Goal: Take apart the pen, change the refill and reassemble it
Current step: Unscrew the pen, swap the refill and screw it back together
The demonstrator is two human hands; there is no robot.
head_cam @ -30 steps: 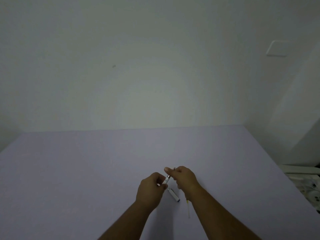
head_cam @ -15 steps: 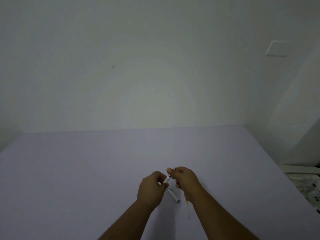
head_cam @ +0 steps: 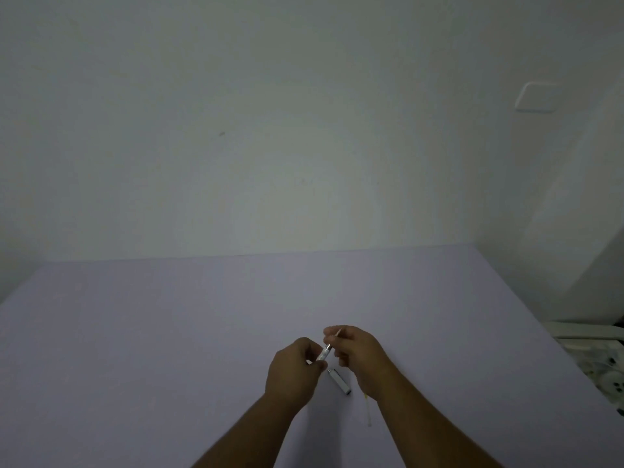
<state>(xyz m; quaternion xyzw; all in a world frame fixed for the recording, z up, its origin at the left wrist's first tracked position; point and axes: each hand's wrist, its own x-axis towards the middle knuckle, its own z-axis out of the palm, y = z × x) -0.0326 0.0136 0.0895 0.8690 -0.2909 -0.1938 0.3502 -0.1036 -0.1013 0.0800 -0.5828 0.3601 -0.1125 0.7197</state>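
My left hand (head_cam: 294, 372) grips a pale pen barrel (head_cam: 324, 354) that slants up to the right. My right hand (head_cam: 357, 349) pinches a thin refill (head_cam: 335, 334) whose lower end meets the barrel's mouth; its upper tip pokes out past my fingers. A second pen piece, a short silvery tube (head_cam: 339, 381), lies on the lilac table (head_cam: 169, 332) just below my hands. Another thin refill (head_cam: 368, 408) lies on the table, partly hidden by my right wrist.
A pale wall rises behind the table's far edge, with a switch plate (head_cam: 536, 96) at the upper right. Past the table's right edge stands a white frame and patterned fabric (head_cam: 604, 366).
My right hand has drawn slightly up and away from my left, so more of the thin refill shows between barrel and fingers. The pieces on the table have not moved.
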